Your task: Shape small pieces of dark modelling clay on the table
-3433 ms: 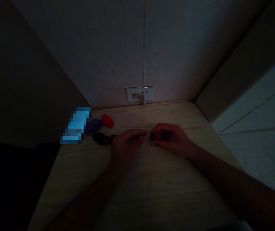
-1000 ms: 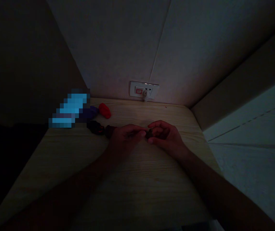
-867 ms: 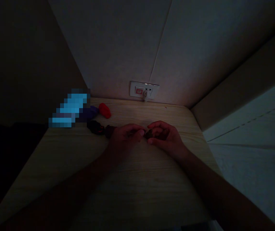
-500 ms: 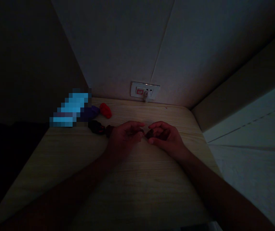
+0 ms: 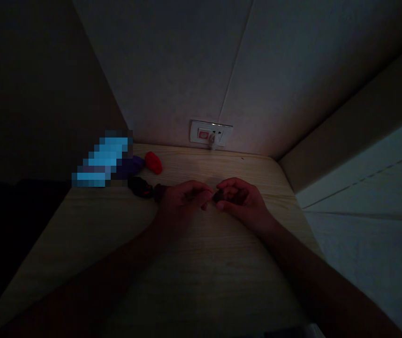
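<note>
The scene is very dark. My left hand [image 5: 181, 202] and my right hand [image 5: 243, 201] rest close together on a light wooden table [image 5: 201, 263], fingers curled toward each other. Both pinch a small dark object [image 5: 218, 195] between their fingertips; I cannot make out what it is. Just left of my left hand lies a dark lump with a red spot [image 5: 140, 187].
A red lump [image 5: 153, 162] and a purple lump [image 5: 130, 165] lie at the table's far left beside a blurred blue patch [image 5: 102, 158]. A wall socket with a plug [image 5: 210, 133] sits above the table's far edge. A pale surface [image 5: 369, 225] lies to the right.
The view shifted since the oldest frame. In the last second my hands stayed together in the same spot; only the fingers shifted slightly around the small dark object.
</note>
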A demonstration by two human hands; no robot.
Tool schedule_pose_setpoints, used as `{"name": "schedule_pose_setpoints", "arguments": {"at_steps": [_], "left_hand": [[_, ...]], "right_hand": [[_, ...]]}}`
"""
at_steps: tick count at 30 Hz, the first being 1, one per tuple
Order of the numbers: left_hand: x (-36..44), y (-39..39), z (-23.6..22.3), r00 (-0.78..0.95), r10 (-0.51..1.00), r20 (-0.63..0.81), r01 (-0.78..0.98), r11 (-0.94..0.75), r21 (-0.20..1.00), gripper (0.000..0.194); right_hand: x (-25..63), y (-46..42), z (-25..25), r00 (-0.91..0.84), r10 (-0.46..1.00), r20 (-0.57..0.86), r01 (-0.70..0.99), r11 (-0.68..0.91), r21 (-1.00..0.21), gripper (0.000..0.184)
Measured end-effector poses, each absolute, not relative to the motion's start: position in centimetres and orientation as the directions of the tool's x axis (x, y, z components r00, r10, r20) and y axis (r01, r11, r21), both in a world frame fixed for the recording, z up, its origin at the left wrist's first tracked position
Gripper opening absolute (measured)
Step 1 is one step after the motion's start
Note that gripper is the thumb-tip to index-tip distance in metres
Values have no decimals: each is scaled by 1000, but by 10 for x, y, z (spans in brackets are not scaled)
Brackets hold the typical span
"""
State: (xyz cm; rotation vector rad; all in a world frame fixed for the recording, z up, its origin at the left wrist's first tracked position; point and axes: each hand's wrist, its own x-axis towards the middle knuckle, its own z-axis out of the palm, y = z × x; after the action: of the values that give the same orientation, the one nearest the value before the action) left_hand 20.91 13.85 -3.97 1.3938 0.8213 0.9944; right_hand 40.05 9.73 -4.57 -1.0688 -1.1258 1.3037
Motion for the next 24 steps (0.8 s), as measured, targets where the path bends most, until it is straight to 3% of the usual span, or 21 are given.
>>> {"name": "schedule_pose_setpoints", "arguments": {"at_steps": [24], "left_hand": [[208, 138, -38, 347, 936, 56, -92, -25, 995, 14]], "right_hand": [[401, 98, -46, -9, 1000, 10, -134, 9, -991, 43]]}}
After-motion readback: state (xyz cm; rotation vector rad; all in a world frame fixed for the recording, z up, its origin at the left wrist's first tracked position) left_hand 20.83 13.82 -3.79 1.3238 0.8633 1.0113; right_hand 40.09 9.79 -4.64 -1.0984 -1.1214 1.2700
